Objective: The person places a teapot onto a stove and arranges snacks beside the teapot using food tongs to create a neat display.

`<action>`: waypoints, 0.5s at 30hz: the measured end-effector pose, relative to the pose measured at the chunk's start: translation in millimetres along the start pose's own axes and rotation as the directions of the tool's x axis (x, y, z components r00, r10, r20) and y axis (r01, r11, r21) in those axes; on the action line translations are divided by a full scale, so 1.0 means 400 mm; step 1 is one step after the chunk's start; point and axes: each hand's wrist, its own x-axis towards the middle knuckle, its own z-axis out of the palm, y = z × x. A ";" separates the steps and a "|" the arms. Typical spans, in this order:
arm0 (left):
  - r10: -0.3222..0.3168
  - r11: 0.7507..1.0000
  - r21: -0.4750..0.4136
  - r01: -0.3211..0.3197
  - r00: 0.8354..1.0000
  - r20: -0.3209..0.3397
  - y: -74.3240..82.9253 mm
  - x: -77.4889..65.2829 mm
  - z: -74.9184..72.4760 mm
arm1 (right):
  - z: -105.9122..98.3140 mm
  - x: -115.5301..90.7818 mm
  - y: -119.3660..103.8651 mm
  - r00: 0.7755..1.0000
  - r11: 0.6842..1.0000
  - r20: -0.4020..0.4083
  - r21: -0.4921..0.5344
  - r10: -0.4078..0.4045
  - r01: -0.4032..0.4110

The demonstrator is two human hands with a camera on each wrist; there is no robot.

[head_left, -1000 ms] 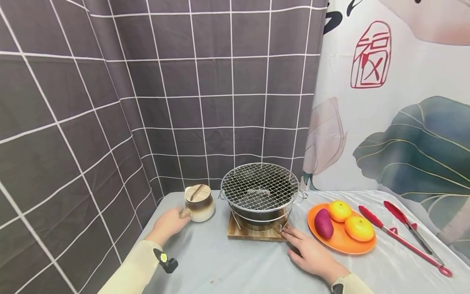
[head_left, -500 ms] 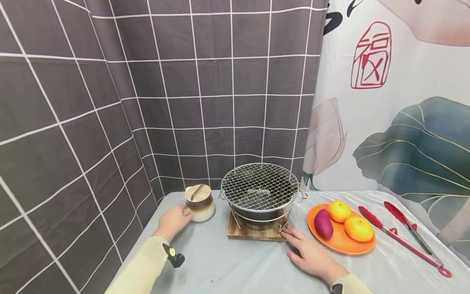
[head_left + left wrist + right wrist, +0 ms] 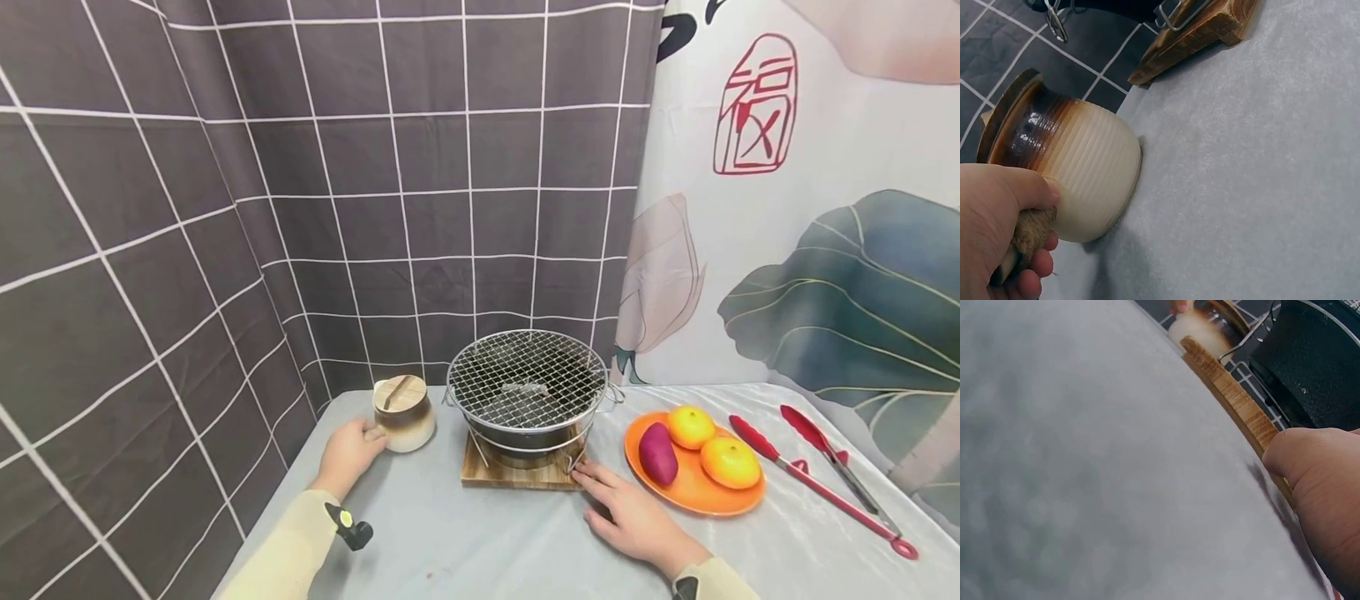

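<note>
My left hand (image 3: 351, 457) grips the twine-wrapped handle (image 3: 1034, 230) of a small ceramic teapot (image 3: 1094, 169), cream below and brown above. A round wooden lid (image 3: 400, 393) covers the teapot, which stands upright on the table. To its right, a black tabletop grill (image 3: 517, 439) with a round wire mesh (image 3: 536, 375) sits on a square wooden board (image 3: 495, 477). With fingers extended, my right hand (image 3: 637, 521) touches the board's front right corner. In the right wrist view, its thumb (image 3: 1291, 453) lies near the board's edge.
An orange plate (image 3: 701, 493) right of the grill holds a purple sweet potato (image 3: 657, 454) and two orange fruits (image 3: 730, 463). Red-tipped tongs (image 3: 832, 497) lie farther right. A dark gridded curtain (image 3: 442, 217) hangs behind and to the left of the table (image 3: 465, 550).
My left forearm has shifted slightly right and forward, and the fingers have settled around the teapot handle. The right hand stays at the board's corner. The head view has turned slightly.
</note>
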 end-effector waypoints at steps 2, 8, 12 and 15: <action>0.002 1.000 -0.008 -0.002 1.000 -0.001 0.002 0.001 -0.001 | -0.001 0.002 0.002 1.000 1.000 0.000 -0.002 0.005 -0.005; -0.003 1.000 -0.007 0.003 1.000 0.002 -0.002 0.003 0.001 | -0.001 0.001 0.000 1.000 1.000 0.005 0.001 0.004 -0.004; 0.008 1.000 0.006 -0.008 1.000 0.004 -0.004 0.004 0.002 | -0.001 0.000 0.000 1.000 1.000 0.001 -0.004 0.005 -0.005; 0.032 0.999 0.034 -0.032 0.999 0.002 -0.003 0.002 0.003 | -0.002 -0.001 -0.001 1.000 1.000 0.002 -0.002 0.005 -0.005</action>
